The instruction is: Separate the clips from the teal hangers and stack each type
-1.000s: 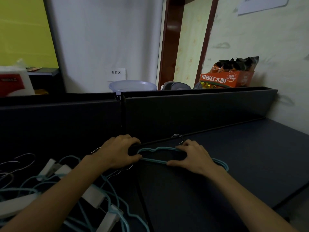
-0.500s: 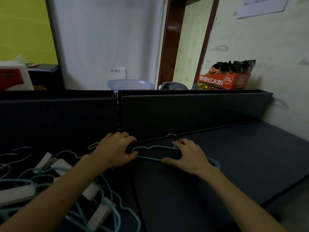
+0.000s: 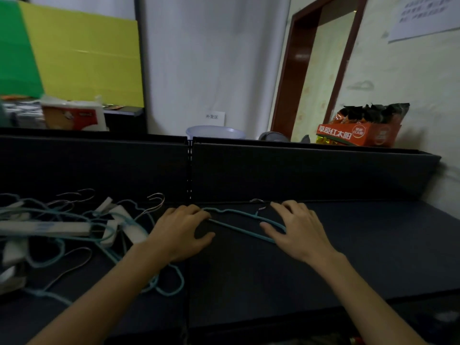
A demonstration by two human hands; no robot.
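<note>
Thin teal wire hanger (image 3: 239,224) with metal hook: lay flat on dark table (image 3: 373,245) near the back panel, long axis left-right, hook toward the panel. Left hand (image 3: 180,232), fingers relaxed, rested on its left end; right hand (image 3: 296,230), fingers spread, touched its right part.

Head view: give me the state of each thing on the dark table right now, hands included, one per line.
teal hanger: flat on the table between the hands, no clip visible on it.
left hand: fingers on the hanger's left end.
right hand: fingers spread, resting on the hanger's right part.
pile of hangers: tangled at left, white clips among them.
table: dark; bare here.
</note>
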